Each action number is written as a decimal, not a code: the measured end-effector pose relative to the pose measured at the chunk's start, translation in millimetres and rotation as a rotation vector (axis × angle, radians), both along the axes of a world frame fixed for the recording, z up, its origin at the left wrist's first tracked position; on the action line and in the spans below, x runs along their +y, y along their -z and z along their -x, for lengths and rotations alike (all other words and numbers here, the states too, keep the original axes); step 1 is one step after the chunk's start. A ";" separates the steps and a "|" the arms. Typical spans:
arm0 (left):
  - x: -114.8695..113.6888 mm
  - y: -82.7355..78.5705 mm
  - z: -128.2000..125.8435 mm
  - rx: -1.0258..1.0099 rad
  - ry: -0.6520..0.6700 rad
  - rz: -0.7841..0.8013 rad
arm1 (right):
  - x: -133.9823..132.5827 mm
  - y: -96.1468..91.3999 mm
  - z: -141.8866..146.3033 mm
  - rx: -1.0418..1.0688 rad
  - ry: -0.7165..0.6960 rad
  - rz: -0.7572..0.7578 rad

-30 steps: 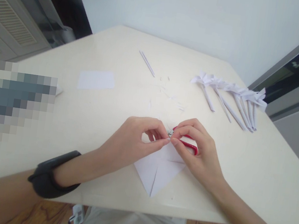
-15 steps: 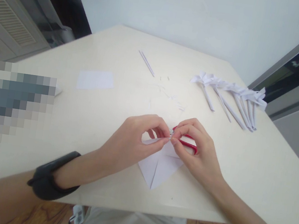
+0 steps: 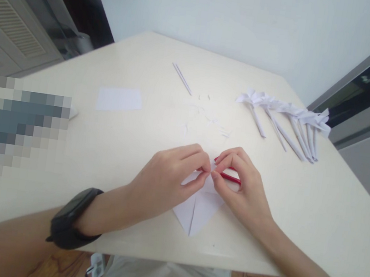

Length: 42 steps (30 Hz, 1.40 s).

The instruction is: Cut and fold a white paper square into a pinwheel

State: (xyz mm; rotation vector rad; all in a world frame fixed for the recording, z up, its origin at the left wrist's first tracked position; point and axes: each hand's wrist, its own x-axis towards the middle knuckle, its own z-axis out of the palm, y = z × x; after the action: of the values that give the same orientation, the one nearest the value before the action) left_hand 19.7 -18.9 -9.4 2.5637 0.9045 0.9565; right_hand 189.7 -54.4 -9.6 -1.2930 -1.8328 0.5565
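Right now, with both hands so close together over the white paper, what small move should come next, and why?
Perhaps the bare left hand should ease slightly away from the bare right hand: both curl inward and nearly meet over the white, pointed paper sheet, so anything between them is hidden. The red-handled scissors show behind the right hand, so moving the left seems simpler.

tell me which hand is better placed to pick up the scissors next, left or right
Right, probably. The right hand partly covers the scissors; the left hand is farther off. Both seem to pinch the paper, so the right would have to let go first.
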 end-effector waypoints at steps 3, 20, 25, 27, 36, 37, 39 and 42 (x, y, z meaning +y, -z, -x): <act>-1.4 3.0 -1.1 0.045 0.014 -0.085 | -0.9 1.1 2.6 0.018 0.008 0.004; 9.8 -16.5 6.8 -0.386 0.265 1.168 | 1.3 -4.0 -11.0 0.335 -0.173 0.128; 9.6 -16.0 6.0 -0.405 0.293 1.165 | 0.1 -5.0 -10.0 0.346 -0.180 0.149; 10.5 -15.2 5.8 -0.381 0.289 1.133 | 0.2 -4.8 -9.7 0.339 -0.177 0.149; 3.9 -13.3 4.8 -0.380 0.239 0.881 | -0.6 -3.5 -8.5 0.305 -0.144 0.079; 2.7 -13.9 4.7 -0.385 0.235 0.849 | -0.7 -3.3 -7.9 0.298 -0.139 0.062; 0.8 -15.4 4.3 -0.389 0.234 0.809 | -1.0 -2.7 -6.5 0.285 -0.128 0.030; -0.7 -17.1 3.1 -0.397 0.225 0.776 | -1.7 -1.9 -4.6 0.281 -0.118 -0.001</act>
State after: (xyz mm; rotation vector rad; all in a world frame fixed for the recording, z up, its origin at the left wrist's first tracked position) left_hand 16.7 -19.6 7.7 1.7008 0.6717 0.7955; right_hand 194.3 -56.1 -7.8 -1.0506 -1.6806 0.7603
